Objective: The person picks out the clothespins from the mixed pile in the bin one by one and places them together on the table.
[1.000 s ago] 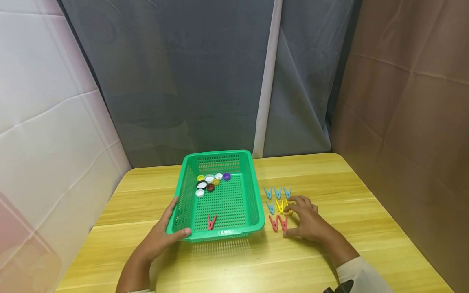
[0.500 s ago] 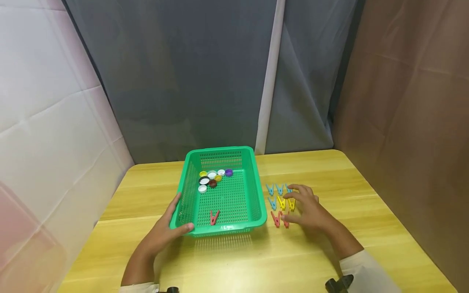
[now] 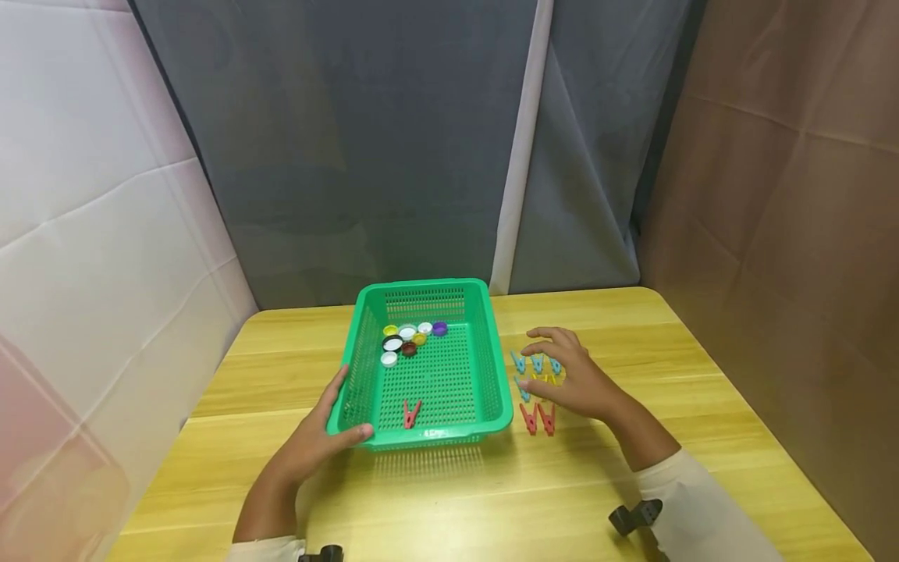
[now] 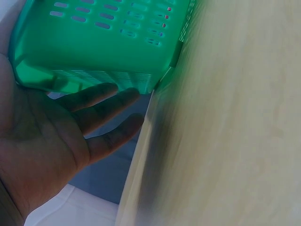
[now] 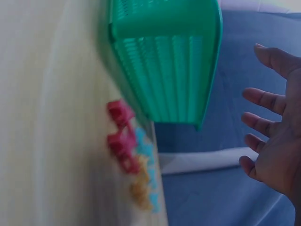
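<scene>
A green plastic basket (image 3: 435,435) stands on the table. My left hand (image 3: 309,449) holds its near left corner, thumb over the front rim and forefinger along the side; in the left wrist view the other fingers (image 4: 110,106) stretch out below it. One red clothespin (image 3: 410,415) and several bottle caps (image 3: 409,349) lie inside. To the right of the basket, two red clothespins (image 3: 547,420) lie in front of yellow ones and several blue clothespins (image 3: 520,362). My right hand (image 3: 576,378) hovers above them, fingers apart and holding nothing, partly hiding the yellow ones (image 3: 551,380).
The wooden table (image 3: 449,499) carries the basket and clothespins. A dark grey curtain (image 3: 393,156) rises behind it, with a pale curtain (image 3: 140,234) on the left and a brown one (image 3: 765,203) on the right.
My right hand has risen off the clothespins and shifted left and away from me, uncovering the red ones. My left hand stays at the basket's corner.
</scene>
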`<state>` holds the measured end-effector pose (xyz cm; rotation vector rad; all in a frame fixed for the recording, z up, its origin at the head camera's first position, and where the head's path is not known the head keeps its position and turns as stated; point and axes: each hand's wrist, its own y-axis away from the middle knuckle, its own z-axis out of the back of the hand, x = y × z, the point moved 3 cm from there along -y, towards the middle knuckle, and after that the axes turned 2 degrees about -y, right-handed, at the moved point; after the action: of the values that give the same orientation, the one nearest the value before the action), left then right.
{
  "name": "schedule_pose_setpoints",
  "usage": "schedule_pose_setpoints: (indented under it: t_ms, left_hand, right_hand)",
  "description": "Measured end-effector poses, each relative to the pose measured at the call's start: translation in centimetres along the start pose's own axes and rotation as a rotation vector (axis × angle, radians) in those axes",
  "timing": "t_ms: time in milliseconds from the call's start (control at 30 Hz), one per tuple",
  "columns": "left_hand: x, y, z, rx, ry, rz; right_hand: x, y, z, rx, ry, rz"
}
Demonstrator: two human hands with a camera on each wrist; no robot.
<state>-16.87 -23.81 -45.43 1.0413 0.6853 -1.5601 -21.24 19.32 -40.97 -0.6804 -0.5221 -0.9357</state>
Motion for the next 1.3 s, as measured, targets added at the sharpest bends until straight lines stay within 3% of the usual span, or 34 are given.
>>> schedule_pose_setpoints:
  t_ms: [400, 800, 967, 1300]
  left_hand:
    - [-0.1, -0.5, -0.4, 0.013, -0.009, -0.002]
    - [-0.2, -0.8, -0.3, 0.019, -0.005, -0.009]
    - [-0.1, -0.4, -0.1, 0.008, -0.007, 0.005]
    - [0.3, -0.1, -0.1, 0.007, 0.003, -0.013]
  right_hand:
    - [4.0, -4.5, -0.8, 0.172, -0.093, 0.061]
    - [5.8, -8.9, -3.7, 0.393, -0.131, 0.01]
    - [6.5, -10.5, -5.8, 0.485, -0.106, -0.029]
    - [6.6, -11.5, -10.3, 0.761, -0.042, -0.06]
